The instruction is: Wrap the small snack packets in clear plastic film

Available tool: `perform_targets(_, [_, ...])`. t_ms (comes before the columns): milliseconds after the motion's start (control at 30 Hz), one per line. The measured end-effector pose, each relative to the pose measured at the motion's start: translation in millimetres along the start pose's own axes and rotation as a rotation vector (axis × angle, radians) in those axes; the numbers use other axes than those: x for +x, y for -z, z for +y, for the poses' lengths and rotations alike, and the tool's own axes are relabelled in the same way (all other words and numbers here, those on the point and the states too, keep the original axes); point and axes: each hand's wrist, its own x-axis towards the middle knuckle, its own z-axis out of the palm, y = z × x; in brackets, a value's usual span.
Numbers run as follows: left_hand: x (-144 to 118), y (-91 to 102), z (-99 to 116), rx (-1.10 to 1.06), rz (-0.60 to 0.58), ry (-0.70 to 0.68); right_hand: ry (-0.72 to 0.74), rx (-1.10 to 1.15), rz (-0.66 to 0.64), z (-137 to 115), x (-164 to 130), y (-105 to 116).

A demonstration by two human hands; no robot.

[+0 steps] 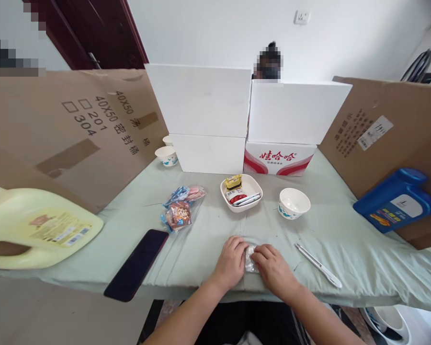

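Observation:
Near the front edge of the table, both of my hands are on a small clear, shiny plastic packet (251,259). My left hand (232,258) has its fingers curled at the packet's left edge. From the right, my right hand (273,266) presses its fingertips onto the packet; the thumbs are mostly hidden. Beyond them stands a white square bowl (247,207) with a yellow packet (233,182), a red and white packet (235,196) and thin white sachets (247,199) in it. To my right lies a white pen-like utility knife (319,266).
A patterned white bowl (293,203) stands right of centre. Wrapped snacks (181,211) and a dark phone (136,266) lie left. A yellow jug (68,225), blue bottle (398,201) and cardboard panels (104,163) flank the table. White boxes (208,153) stand behind; a person's head shows above.

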Motion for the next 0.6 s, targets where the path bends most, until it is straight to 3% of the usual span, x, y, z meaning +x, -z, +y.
perform_targets(133, [0,-2.8,-5,0.000,0.082,0.016,-0.036,-0.055,-0.068,-5,-6,-10])
perform_targets(200, [1,-3.8,-5,0.009,0.097,0.012,-0.007,-0.054,-0.084,2,-5,-3])
perform_targets(300, [1,-4.7,-5,0.019,0.096,0.003,-0.059,-0.070,-0.029,30,7,35])
perform_targets(367, [1,-5.0,-4,0.028,0.088,0.001,-0.225,-0.179,0.014,57,26,72])
perform_targets(467, [1,-5.2,-4,0.045,0.070,0.006,-0.513,-0.364,-0.081,100,62,118])
perform_targets(533, [1,-5.3,-4,0.054,0.056,0.015,-0.579,-0.378,-0.172,124,85,129])
perform_targets(600, [2,-5.1,-4,0.059,0.037,0.025,-0.623,-0.357,-0.308,143,104,126])
